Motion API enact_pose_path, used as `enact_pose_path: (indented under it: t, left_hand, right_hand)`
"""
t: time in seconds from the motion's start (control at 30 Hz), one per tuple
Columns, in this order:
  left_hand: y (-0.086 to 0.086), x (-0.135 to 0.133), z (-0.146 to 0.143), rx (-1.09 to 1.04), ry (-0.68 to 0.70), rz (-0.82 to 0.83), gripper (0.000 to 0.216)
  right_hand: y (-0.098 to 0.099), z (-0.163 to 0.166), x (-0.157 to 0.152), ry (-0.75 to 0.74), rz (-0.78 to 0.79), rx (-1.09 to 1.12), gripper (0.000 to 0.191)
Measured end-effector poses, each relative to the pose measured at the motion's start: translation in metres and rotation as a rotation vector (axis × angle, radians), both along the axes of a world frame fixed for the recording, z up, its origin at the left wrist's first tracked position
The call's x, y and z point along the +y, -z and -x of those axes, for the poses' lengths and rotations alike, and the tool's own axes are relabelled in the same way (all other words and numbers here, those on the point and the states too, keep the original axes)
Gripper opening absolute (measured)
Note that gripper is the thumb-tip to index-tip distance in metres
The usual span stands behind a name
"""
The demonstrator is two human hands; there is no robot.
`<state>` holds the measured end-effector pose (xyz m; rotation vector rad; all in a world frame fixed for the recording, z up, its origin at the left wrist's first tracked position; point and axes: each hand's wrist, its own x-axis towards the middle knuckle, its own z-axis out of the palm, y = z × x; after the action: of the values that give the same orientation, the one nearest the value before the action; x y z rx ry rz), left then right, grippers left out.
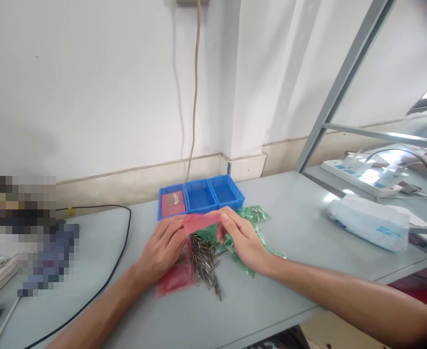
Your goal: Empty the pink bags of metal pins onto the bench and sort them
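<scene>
Your left hand (166, 242) grips the left end of a pink plastic bag (200, 222), its thumb hidden from view; your right hand (241, 236) pinches the opposite end between thumb and fingers. The bag is stretched between both hands, above the bench (133, 310). Below it lies a loose heap of metal pins (206, 259). Another pink bag (177, 281) lies flat beside the heap, partly under your left hand. Green packaging (253, 213) holding metal pieces lies around your right hand. Three blue trays (201, 195) stand behind, the leftmost containing a pink packet (172, 203).
</scene>
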<state>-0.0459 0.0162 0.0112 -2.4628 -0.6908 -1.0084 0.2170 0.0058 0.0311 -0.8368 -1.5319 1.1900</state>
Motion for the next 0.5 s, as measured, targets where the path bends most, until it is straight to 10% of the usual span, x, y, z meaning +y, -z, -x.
enact_pose_path:
  t: [0.5]
  left_hand:
    - [0.0024,0.0025,0.0031,-0.033,-0.009,0.024,0.048]
  right_hand:
    - [0.0035,-0.0015,0.0045,0.024,-0.023,-0.057,0.024]
